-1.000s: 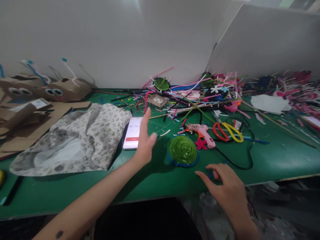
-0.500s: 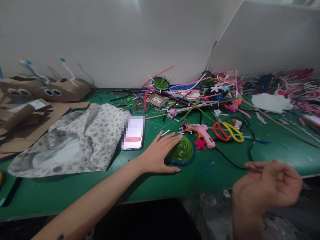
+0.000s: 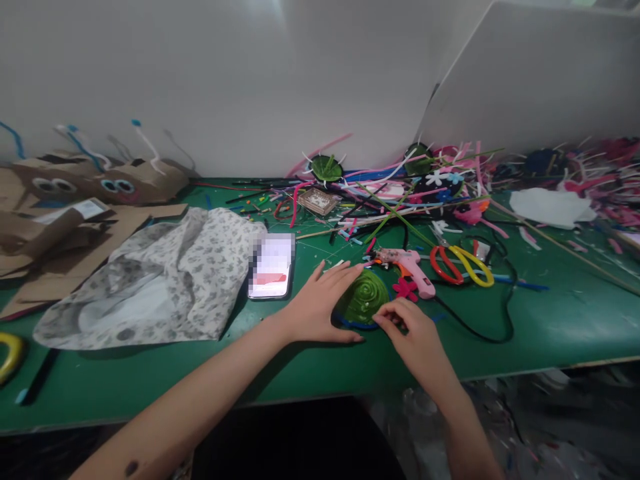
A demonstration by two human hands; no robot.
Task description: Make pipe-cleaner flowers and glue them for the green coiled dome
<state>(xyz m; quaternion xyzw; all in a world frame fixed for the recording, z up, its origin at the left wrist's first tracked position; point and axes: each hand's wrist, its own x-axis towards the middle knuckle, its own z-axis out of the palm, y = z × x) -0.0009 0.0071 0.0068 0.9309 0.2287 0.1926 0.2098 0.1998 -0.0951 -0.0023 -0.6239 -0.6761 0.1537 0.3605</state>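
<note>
A round green spiral coil of pipe cleaner (image 3: 368, 297) with a blue rim lies flat on the green table (image 3: 280, 370). My left hand (image 3: 323, 305) spreads around its left side, fingers stretched over the far edge and thumb along the near edge. At the coil's lower right edge, my right hand (image 3: 411, 328) has thumb and forefinger pinched together; what is between the fingertips is too small to make out. Just beyond lie a pink hot glue gun (image 3: 407, 267) and a red pipe-cleaner flower (image 3: 405, 289).
Scissors (image 3: 465, 267) with red and yellow handles lie right of the glue gun. A phone (image 3: 273, 267) and a patterned cloth (image 3: 200, 267) are on the left, near cardboard figures (image 3: 120, 183). Pipe cleaners (image 3: 380, 190) clutter the back. The glue gun's black cord (image 3: 470, 327) loops to the right.
My right hand has come left from above the table's front right edge to the coil's lower right edge. My left hand stays around the coil.
</note>
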